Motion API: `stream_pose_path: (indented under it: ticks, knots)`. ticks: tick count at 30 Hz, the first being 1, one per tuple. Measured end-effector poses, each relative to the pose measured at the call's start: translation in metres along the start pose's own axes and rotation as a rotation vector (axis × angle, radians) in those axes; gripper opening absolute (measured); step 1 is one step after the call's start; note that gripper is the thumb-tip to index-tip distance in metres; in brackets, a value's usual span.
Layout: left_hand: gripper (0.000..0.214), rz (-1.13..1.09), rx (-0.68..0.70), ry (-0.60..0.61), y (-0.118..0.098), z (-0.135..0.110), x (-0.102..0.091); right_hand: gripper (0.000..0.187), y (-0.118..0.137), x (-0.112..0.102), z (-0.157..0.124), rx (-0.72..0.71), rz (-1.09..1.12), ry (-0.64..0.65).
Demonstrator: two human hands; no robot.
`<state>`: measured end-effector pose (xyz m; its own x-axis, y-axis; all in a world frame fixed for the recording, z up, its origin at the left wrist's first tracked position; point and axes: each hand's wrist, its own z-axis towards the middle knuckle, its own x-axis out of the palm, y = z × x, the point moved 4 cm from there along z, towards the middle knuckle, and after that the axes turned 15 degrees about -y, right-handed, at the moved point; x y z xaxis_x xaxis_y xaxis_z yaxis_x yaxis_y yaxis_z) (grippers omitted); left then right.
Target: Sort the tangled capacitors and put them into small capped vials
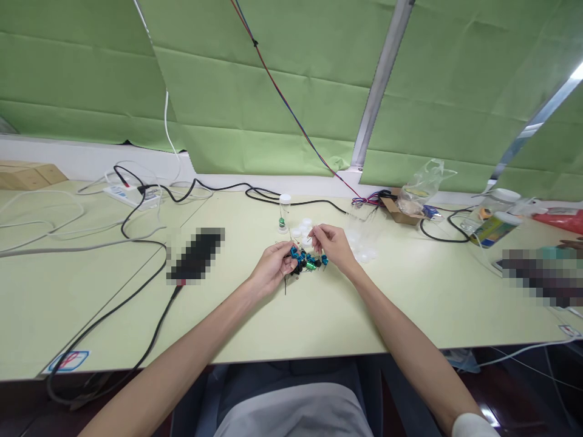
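A pile of small blue, black and green parts with thin wire leads [311, 265] lies on the table between my hands. My left hand [272, 269] is closed at the pile's left side, its fingertips on a small blue part with wire leads [294, 252]. Just above the pile's right side, my right hand [334, 246] makes a pinch; what is between its fingertips is too small to make out. Behind the pile stands a clear tube with a white cap [285, 200], and a green part [282, 223] shows inside it. White round caps [298, 232] lie near my right fingertips.
More clear and white pieces [364, 252] lie beyond my right wrist. A blurred dark device [197, 256] with a black cable is at left, near a power strip [130, 195]. At right are a cardboard box [401, 212], a plastic bag [423, 182], a green-labelled container [496, 229] and another blurred device [540, 278].
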<state>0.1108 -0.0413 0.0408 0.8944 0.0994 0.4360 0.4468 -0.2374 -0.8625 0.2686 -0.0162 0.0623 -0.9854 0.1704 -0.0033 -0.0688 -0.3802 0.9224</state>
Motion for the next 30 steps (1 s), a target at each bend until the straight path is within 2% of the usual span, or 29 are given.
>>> stream_pose_path:
  ticks: [11, 15, 23, 30]
  knots:
    - [0.018, -0.019, -0.001, 0.022, 0.001, 0.002, 0.0, 0.036, -0.007, 0.002, 0.002, 0.032, 0.021, 0.006]
    - [0.02, -0.027, -0.006, 0.026, 0.002, 0.002, 0.0, 0.039, -0.002, 0.005, 0.005, -0.025, 0.01, -0.001]
    - [0.022, -0.028, 0.0, 0.058, 0.002, 0.001, 0.002, 0.039, 0.028, 0.022, 0.011, -0.196, -0.046, 0.083]
    - [0.021, -0.022, -0.007, 0.072, 0.001, -0.003, 0.005, 0.033, 0.029, 0.032, 0.004, -0.241, -0.113, 0.13]
